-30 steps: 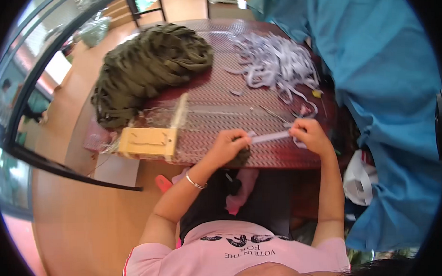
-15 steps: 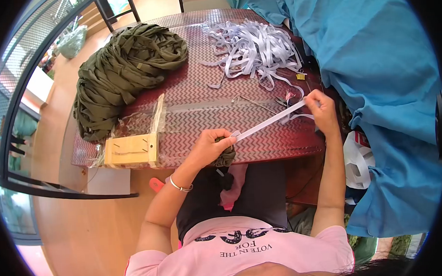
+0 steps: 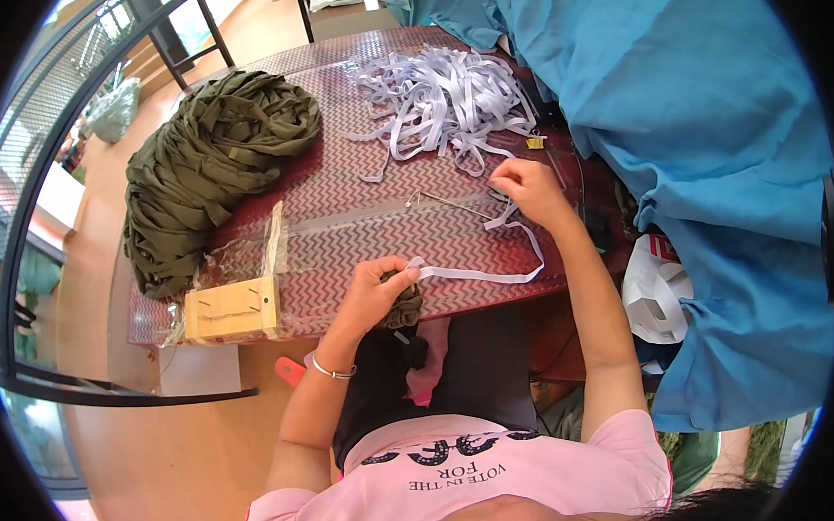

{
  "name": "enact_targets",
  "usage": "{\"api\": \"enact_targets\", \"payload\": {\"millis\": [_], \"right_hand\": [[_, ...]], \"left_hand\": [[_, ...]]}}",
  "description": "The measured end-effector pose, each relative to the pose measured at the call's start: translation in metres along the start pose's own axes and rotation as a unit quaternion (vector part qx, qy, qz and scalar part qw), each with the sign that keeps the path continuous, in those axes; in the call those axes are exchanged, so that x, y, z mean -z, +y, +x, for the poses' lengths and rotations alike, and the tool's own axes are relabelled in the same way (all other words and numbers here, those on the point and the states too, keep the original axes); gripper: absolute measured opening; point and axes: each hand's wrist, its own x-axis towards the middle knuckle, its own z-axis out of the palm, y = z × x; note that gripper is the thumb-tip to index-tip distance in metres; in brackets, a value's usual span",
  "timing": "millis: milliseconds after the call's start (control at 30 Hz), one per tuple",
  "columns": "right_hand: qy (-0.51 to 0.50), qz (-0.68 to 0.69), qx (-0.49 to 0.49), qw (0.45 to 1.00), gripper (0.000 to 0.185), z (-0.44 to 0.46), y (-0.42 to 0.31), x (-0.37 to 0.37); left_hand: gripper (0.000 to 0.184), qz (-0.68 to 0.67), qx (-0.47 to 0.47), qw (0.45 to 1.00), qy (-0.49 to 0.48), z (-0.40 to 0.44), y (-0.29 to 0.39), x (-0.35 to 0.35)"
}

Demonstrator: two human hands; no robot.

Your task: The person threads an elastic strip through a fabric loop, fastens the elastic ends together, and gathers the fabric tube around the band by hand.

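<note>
My left hand (image 3: 381, 287) is closed in a pinch at the table's front edge. It grips a gathered piece of olive fabric (image 3: 401, 309) together with one end of a white elastic strip (image 3: 477, 275). From there the strip runs slack to the right, bends, and curls back beneath my right hand (image 3: 528, 190). That hand is raised over the table, fingers pressed together; whatever they hold is too small to make out. Beside it lies a thin metal rod (image 3: 452, 204). A tangled pile of white elastic strips (image 3: 453, 103) sits just beyond.
A large coiled bundle of olive fabric (image 3: 216, 166) lies on the left of the patterned table (image 3: 342, 222). In front of it is a wooden block with nails (image 3: 232, 309). Blue cloth (image 3: 697, 122) hangs along the right. A small yellow tag (image 3: 535, 142) lies near the pile.
My right hand has moved left, toward the white pile, and no longer stretches the strip. The strip went from taut to a slack curve. My left hand keeps its pinch.
</note>
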Motion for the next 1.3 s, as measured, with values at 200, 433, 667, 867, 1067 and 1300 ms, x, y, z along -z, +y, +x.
{"api": "enact_targets", "payload": {"millis": [200,433,667,867,1067,1300], "right_hand": [[-0.031,-0.242,-0.057,0.968,0.018,-0.002,0.02,0.0],[-0.063,-0.261,-0.041,0.962,0.015,-0.01,0.042,0.002],[0.161,-0.04,0.103,0.981,0.011,0.004,0.005,-0.009],[0.008,0.421,-0.161,0.892,0.026,-0.072,-0.086,-0.019],[-0.227,0.55,-0.298,0.746,0.039,-0.148,-0.087,-0.078],[-0.196,0.634,-0.306,0.682,0.036,-0.137,-0.088,-0.099]], "left_hand": [[0.014,-0.025,-0.017,0.999,0.021,-0.004,-0.002,0.001],[0.013,-0.023,0.0,1.0,0.012,-0.003,0.002,0.0],[0.014,-0.033,-0.017,0.999,0.025,-0.005,-0.005,0.002],[0.012,-0.035,-0.024,0.999,0.026,-0.008,-0.001,0.003],[0.012,-0.036,-0.048,0.997,0.042,-0.01,-0.008,0.004],[0.01,-0.028,-0.056,0.997,0.046,-0.013,-0.005,0.005]]}}
